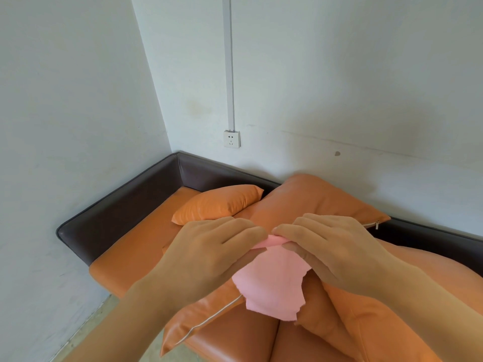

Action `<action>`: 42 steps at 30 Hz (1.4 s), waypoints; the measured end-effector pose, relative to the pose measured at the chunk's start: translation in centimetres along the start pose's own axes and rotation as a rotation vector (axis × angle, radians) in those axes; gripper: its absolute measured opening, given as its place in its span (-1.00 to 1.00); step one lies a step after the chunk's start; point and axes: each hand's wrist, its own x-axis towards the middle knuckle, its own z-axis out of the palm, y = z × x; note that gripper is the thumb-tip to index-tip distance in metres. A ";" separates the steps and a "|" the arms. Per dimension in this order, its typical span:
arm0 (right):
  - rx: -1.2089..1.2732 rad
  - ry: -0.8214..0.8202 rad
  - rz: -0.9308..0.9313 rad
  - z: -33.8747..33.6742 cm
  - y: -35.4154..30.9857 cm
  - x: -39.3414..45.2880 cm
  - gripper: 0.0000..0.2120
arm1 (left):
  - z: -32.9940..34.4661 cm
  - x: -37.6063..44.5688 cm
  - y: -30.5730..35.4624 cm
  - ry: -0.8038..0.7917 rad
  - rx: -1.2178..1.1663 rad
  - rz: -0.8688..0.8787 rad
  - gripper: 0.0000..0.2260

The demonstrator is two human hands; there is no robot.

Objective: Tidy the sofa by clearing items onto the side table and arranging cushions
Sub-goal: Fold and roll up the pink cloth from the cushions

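A pink cloth (271,283) hangs in the air above the sofa. My left hand (209,252) and my right hand (329,246) both pinch its upper edge, fingertips nearly touching. Below them lies a large orange cushion (313,199) leaning against the sofa back. A small orange cushion (219,205) rests on the seat toward the corner. Another orange cushion (203,317) with a white zipper lies under my left forearm near the seat's front edge. The sofa (125,205) has an orange seat and a dark brown back and arm.
The sofa stands in a corner between two pale walls. A white wall socket (231,139) with a cable duct sits above the sofa back. A strip of floor (91,325) shows at the lower left. No side table is in view.
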 end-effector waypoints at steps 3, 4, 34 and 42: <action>0.035 -0.019 0.042 -0.1 -0.2 0.0 -0.65 | 0.0 0.0 0.0 0.000 -0.011 -0.015 -0.85; 0.041 -0.017 0.047 -0.1 -0.2 0.0 -0.65 | 0.0 0.0 0.1 -0.010 -0.036 -0.037 -0.84; 0.183 -0.177 0.102 -1.0 0.5 1.3 -0.70 | 0.3 0.4 1.1 0.024 -0.233 -0.223 -0.74; 0.166 -0.066 0.090 -1.6 0.6 1.4 -0.69 | 0.0 0.5 0.5 -0.027 -0.249 -0.266 -0.77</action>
